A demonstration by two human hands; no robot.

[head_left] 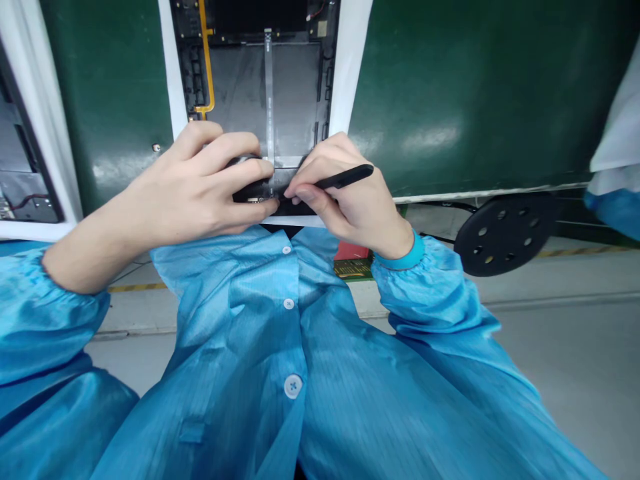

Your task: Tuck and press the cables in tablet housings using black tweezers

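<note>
An opened tablet (295,87) lies in front of me, its grey battery panels and a long flat ribbon cable (270,100) exposed. My left hand (210,180) rests over its near left end, fingers apart and fingertips touching the dark parts there. What lies beneath those fingers is mostly hidden. My right hand (345,187) is closed in a pen-like grip on a slim black tool with a rounded end (347,177). The tool slants down to the left toward the tablet's near edge. Fingers cover its tip, so its exact kind cannot be told.
White strips (353,60) border the tablet on the green work mat (465,100). Part of another opened device (25,153) lies at the far left. A round black stool seat with holes (505,233) stands below the table's right edge. Another person's sleeve (617,153) shows at the right.
</note>
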